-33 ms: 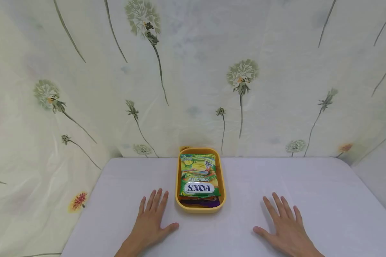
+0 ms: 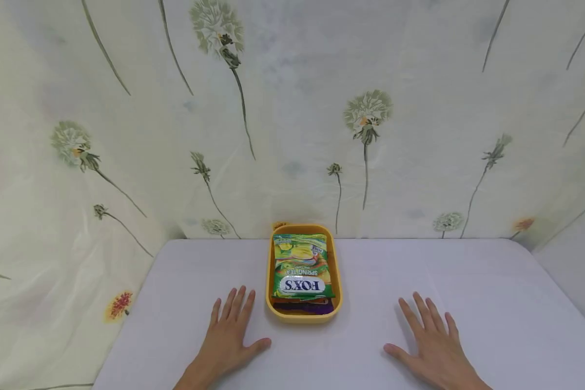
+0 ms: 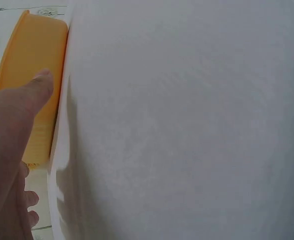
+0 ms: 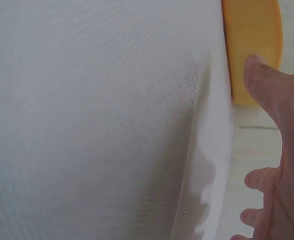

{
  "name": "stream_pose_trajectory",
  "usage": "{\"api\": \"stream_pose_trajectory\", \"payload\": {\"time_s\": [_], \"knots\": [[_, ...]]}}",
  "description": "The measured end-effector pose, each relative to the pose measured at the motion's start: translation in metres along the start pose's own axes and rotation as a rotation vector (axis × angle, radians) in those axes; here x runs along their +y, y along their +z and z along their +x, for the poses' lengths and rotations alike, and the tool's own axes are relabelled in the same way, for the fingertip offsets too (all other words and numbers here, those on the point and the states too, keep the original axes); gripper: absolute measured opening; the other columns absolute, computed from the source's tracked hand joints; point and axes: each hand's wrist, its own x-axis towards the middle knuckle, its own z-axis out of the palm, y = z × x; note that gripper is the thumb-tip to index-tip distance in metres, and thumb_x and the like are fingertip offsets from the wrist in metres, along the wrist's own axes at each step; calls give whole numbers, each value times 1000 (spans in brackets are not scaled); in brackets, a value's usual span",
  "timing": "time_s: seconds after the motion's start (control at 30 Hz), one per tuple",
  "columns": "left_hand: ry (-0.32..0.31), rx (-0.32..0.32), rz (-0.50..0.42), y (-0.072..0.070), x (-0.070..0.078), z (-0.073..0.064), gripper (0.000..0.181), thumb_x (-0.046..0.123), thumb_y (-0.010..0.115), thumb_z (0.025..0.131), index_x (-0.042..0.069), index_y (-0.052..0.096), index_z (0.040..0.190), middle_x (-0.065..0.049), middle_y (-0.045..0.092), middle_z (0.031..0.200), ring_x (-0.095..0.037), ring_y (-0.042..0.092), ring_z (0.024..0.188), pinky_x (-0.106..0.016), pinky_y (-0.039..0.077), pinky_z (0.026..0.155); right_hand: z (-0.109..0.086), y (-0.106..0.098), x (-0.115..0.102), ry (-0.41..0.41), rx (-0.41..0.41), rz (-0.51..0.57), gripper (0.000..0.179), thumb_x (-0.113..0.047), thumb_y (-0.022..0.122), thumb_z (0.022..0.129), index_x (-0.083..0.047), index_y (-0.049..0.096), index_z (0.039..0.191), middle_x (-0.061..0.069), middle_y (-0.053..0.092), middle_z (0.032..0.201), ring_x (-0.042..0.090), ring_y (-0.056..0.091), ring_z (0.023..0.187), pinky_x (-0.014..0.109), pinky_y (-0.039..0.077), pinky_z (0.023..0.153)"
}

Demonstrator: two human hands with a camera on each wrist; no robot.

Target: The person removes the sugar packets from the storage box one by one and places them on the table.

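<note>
A yellow plastic basket (image 2: pixel 304 319) stands at the far side of the white table, left of the middle. On top in it lies a green candy packet (image 2: pixel 302 265), its FOX'S and SPRING TEA print upside down to me. A purple packet (image 2: pixel 306 307) shows at the near end, partly covered. My left hand (image 2: pixel 231 336) is palm down just left of the basket, fingers straight and thumb spread toward it. Farther off to the right, my right hand (image 2: pixel 431 346) is also palm down with spread fingers. Both hands hold nothing. In both wrist views, the thumb overlaps the basket's side.
A white cloth covers the table (image 2: pixel 380 271). Behind it hangs a pale curtain (image 2: pixel 292 108) printed with dandelions, right at the table's back edge and along the left side. An orange-brown edge (image 2: pixel 327 301) shows between the two packets in the basket.
</note>
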Motion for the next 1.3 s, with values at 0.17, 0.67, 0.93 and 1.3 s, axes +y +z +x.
{"api": "stream_pose_trajectory", "payload": {"time_s": [0.17, 0.67, 0.93, 1.3], "knots": [[1, -2, 3, 0, -2, 0, 104, 84, 40, 74, 21, 15, 153, -6, 16, 159, -29, 10, 148, -58, 6, 116, -3, 1, 2, -5, 5, 0, 100, -74, 53, 76, -13, 24, 150, 20, 15, 156, 46, 15, 139, 71, 7, 105], [-77, 135, -762, -4, 1, 24, 53, 46, 37, 99, 21, 35, 146, 2, 40, 149, -21, 36, 138, -51, 30, 113, -5, 1, 2, -36, 165, 189, 72, -47, 58, 90, -7, 32, 145, 23, 38, 143, 45, 32, 129, 71, 14, 103], [-181, 303, -1108, 5, 21, 61, 43, 28, 55, 95, 18, 48, 137, 1, 53, 137, -20, 53, 124, -42, 47, 101, 3, -4, -1, -45, 328, 437, 48, -24, 58, 94, -9, 44, 137, 11, 54, 131, 12, 45, 126, 15, 34, 101], [-153, 417, -1251, 20, 39, 78, 41, 27, 52, 97, 22, 48, 138, 2, 52, 138, -19, 53, 123, -28, 48, 99, 17, -9, -18, -66, 190, 697, 29, -24, 53, 96, -16, 55, 124, 5, 64, 116, 1, 62, 98, 10, 48, 82]]}}
